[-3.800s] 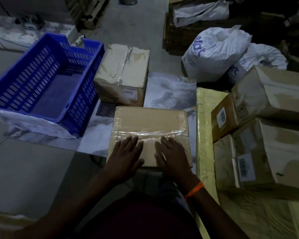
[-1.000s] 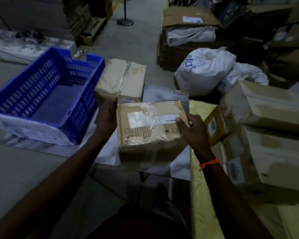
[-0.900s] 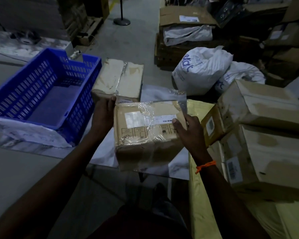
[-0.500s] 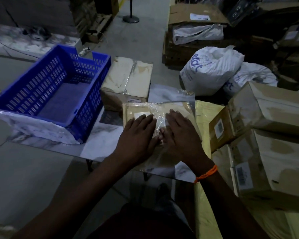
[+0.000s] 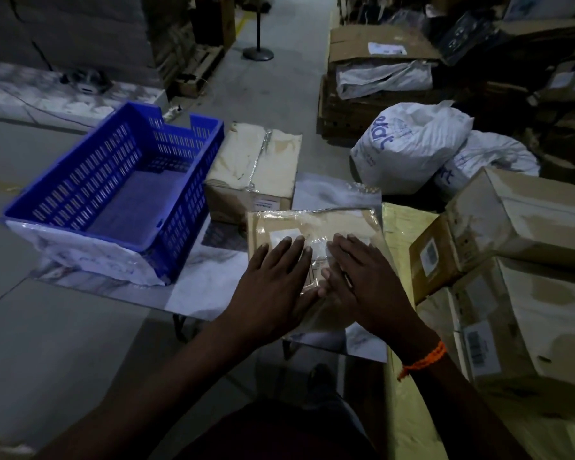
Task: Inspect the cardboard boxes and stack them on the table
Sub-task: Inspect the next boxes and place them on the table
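Fingers: straight and spread, grasping nothing. Left hand and right hand: palms down, side by side on the box. Box: a second ago held up by its sides, now flat on the table, near its front edge. Second box: just behind. Crate: left, unmoved.

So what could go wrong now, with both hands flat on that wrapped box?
The plastic-wrapped brown cardboard box lies near the marble-patterned table's front edge, so a pull from the left hand or right hand might slide it off. Its loose wrap looks slippery. The upper cardboard box on the right stack looks tilted and might topple.
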Available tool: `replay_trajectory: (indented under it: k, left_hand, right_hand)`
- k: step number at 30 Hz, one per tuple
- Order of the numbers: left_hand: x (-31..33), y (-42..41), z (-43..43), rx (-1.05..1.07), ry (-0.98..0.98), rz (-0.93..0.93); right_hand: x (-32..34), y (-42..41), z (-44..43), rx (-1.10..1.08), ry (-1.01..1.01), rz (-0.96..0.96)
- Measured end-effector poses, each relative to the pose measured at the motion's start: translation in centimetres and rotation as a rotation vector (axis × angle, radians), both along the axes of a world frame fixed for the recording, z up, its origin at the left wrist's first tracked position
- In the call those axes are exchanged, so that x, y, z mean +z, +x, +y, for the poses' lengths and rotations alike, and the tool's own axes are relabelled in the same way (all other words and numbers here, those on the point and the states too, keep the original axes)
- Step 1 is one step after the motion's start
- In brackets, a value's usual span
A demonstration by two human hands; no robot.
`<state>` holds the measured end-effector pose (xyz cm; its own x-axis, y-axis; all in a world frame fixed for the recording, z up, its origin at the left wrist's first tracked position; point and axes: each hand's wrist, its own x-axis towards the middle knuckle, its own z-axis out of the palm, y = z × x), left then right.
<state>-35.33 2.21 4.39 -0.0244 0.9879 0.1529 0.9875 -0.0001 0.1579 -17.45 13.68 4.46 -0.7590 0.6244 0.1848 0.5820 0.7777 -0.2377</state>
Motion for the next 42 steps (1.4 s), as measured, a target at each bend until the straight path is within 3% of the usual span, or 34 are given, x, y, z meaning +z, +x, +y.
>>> replay_trajectory:
  k: [8,16,21,23,25,29,31,35,42]
  left_hand:
    - [-0.2,0.9,-2.6,-0.059,0.061,-0.037]
    - [0.5,0.3,-1.5,-0.052,0.044,-0.170]
    - [1.0,-1.6,-1.0,0.049,0.192,-0.318]
    - [0.8,-2.9,-0.5,0.169,0.237,-0.478]
    - [1.3,-4.1,0.0,0.283,0.205,-0.761]
    - [1.9,-5.2,0.6,0.300,0.074,-1.236]
    - [1.6,-5.4,0.6,0.285,0.058,-1.314]
    - [1.1,-5.2,0.5,0.243,0.056,-1.425]
    - [0.1,-2.6,1.7,0.187,0.101,-1.547]
  right_hand:
    - [-1.0,1.9,-2.3,0.054,0.143,0.080]
    - [-0.3,1.6,-1.3,0.033,0.050,0.133]
    - [0.9,1.2,0.3,-0.062,-0.030,0.334]
    - [1.8,1.0,1.6,-0.185,-0.077,0.413]
    - [2.1,1.2,3.8,-0.333,-0.187,0.439]
    - [2.8,1.4,6.5,-0.394,-0.776,0.408]
    - [2.4,2.0,6.3,-0.342,-0.913,0.476]
    - [2.3,4.3,4.9,-0.356,-0.984,0.657]
    - [0.9,9.1,2.8,-0.562,-0.893,0.940]
